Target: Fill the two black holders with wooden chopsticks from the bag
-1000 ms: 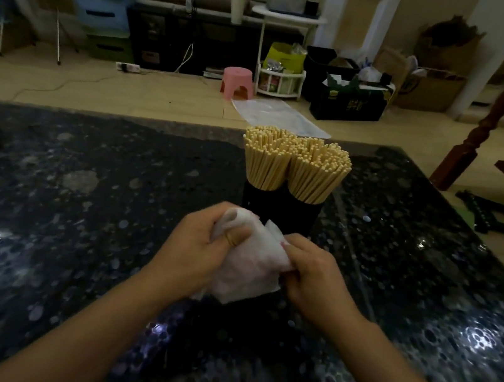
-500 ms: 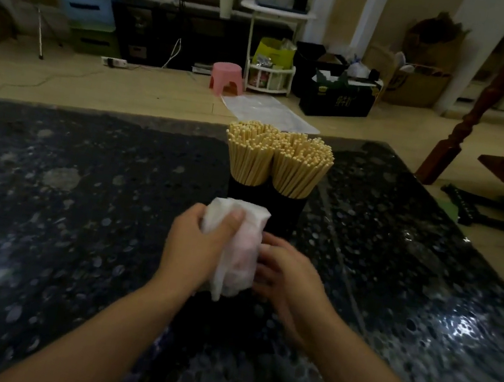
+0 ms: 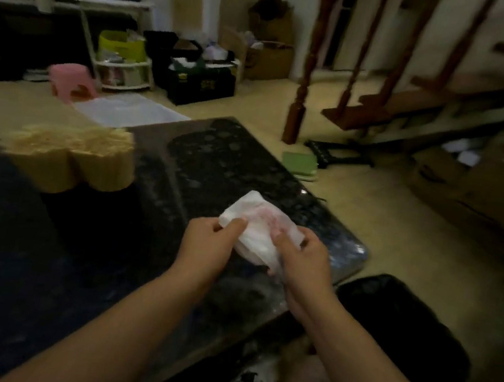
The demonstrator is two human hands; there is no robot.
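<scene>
Most likely the living area of a home, though blurred and dim. Dark speckled stone table in the foreground, pale tiled floor beyond. Wooden staircase with turned balusters on the right. Pink plastic stool, white tiered plastic rack and open cardboard boxes stacked along the far wall. More boxes under the stairs. Household clutter throughout, nothing like shop counters or workshop benches.

Two chopstick bundles stand upright in black holders, side by side.
</scene>
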